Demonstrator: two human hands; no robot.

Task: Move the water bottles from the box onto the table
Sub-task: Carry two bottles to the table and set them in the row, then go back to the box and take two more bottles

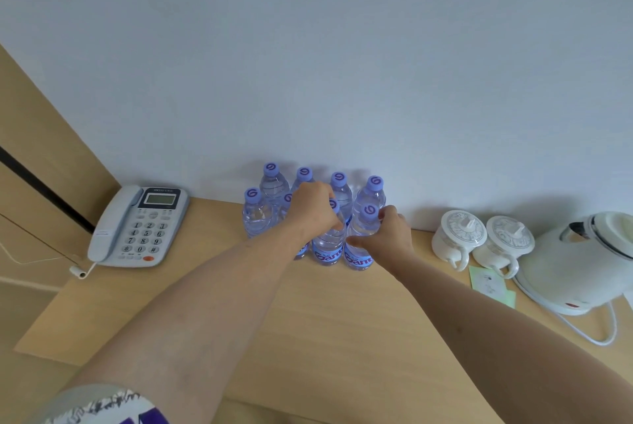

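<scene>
I log, by size: wall (342,64), pale, behind all. Desk (308,321), light wood. Kettle (582,262), white, far right on its base. Phone (137,226), corded, at the left. Bottles (274,183), blue caps, upright in a tight cluster against the wall, mid-desk. Two lidded cups (459,238), just left of the kettle. Left grip (315,211): fingers curled round a front bottle (329,245). Right grip (387,235): fingers and thumb curled round the bottle beside it (361,252). Paper slip (489,283), in front of the cups.
</scene>
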